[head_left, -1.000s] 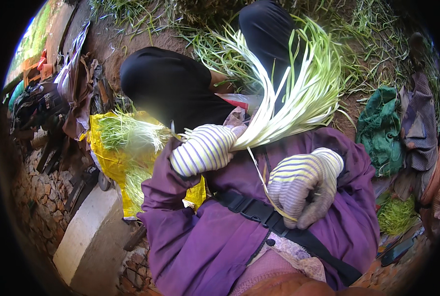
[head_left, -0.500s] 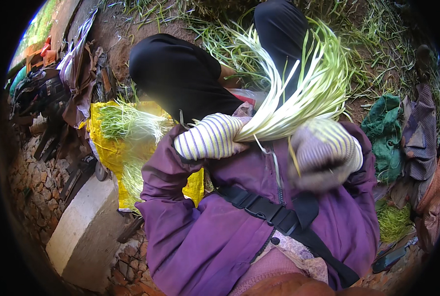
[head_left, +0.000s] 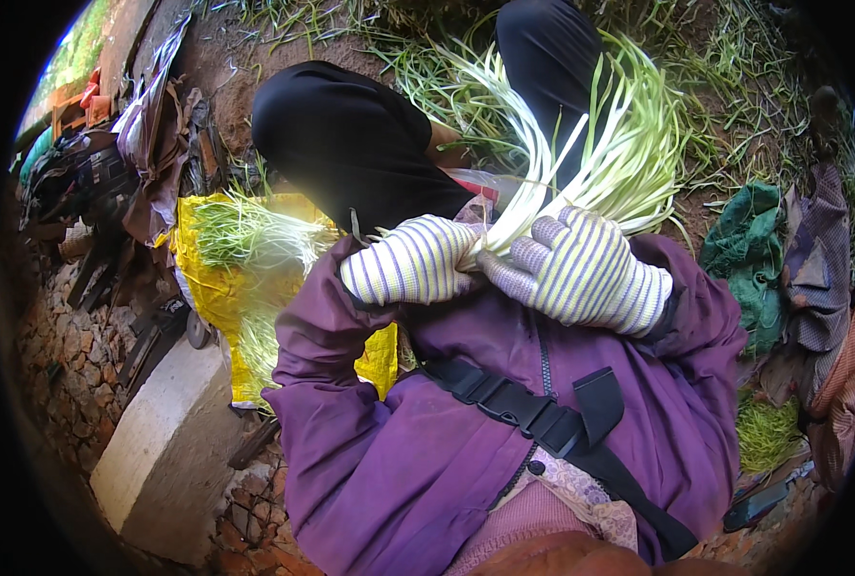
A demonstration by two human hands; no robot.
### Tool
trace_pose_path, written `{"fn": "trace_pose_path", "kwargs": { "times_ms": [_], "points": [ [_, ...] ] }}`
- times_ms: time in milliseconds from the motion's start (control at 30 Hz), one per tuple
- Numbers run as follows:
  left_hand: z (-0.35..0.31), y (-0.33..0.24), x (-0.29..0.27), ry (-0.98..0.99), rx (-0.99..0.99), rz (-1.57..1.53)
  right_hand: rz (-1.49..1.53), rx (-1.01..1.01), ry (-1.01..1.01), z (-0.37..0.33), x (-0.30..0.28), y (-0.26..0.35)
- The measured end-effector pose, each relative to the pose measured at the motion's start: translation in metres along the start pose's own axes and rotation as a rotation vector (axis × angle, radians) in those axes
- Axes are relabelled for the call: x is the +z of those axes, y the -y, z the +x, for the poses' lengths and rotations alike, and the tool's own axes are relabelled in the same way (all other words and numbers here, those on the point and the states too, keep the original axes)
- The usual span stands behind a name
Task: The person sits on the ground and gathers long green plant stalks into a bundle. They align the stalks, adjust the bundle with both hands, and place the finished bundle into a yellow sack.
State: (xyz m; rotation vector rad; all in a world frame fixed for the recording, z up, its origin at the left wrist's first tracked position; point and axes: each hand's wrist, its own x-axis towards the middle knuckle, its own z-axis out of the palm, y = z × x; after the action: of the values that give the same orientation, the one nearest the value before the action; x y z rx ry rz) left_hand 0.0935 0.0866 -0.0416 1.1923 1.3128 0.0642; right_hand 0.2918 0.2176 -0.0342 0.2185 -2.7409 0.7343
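Observation:
A bunch of long garlic chives (head_left: 629,163), white toward the base and pale green at the leafy ends, fans out over my lap. My left hand (head_left: 410,259), in a white knit glove with dark stripes, is closed round the base of the bunch. In a matching glove, my right hand (head_left: 581,271) lies over the lower stalks, fingers bent onto them and thumb close to the left fingertips. A thin strand stands up between the hands. The stalk ends are hidden in the gloves.
To my left, more chives (head_left: 255,235) lie on a yellow sack (head_left: 212,302), beside a pale concrete block (head_left: 164,432). Loose green leaves (head_left: 735,125) litter the ground ahead. On the right are a green cloth (head_left: 746,264) and a small green heap (head_left: 768,432).
My right hand, blurred and apart from the stalks before, has come up and left onto the bunch beside the left hand. The left hand has kept its hold.

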Motion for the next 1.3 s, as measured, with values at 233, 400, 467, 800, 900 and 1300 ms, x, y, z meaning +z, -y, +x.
{"fn": "trace_pose_path", "kwargs": {
  "times_ms": [233, 400, 467, 800, 900, 1300],
  "points": [
    [-0.001, -0.001, -0.001, -0.03, 0.024, 0.046, 0.004, 0.012, -0.056, -0.001, 0.011, -0.004],
    [-0.003, -0.003, -0.01, 0.022, 0.038, 0.076, 0.098, -0.033, -0.077, 0.0, 0.01, 0.003],
    [-0.002, -0.001, -0.009, 0.016, 0.069, 0.078, 0.145, -0.061, -0.056, 0.001, 0.009, 0.009],
    [0.0, 0.014, -0.002, -0.079, 0.351, -0.098, 0.365, -0.146, -0.15, 0.002, 0.008, 0.015],
    [0.0, 0.012, -0.006, -0.028, 0.378, -0.17, 0.374, -0.147, -0.13, 0.001, 0.008, 0.015],
    [-0.009, 0.02, -0.019, 0.315, 0.037, -0.724, 0.363, -0.144, -0.031, -0.005, 0.01, 0.014]
  ]
}}
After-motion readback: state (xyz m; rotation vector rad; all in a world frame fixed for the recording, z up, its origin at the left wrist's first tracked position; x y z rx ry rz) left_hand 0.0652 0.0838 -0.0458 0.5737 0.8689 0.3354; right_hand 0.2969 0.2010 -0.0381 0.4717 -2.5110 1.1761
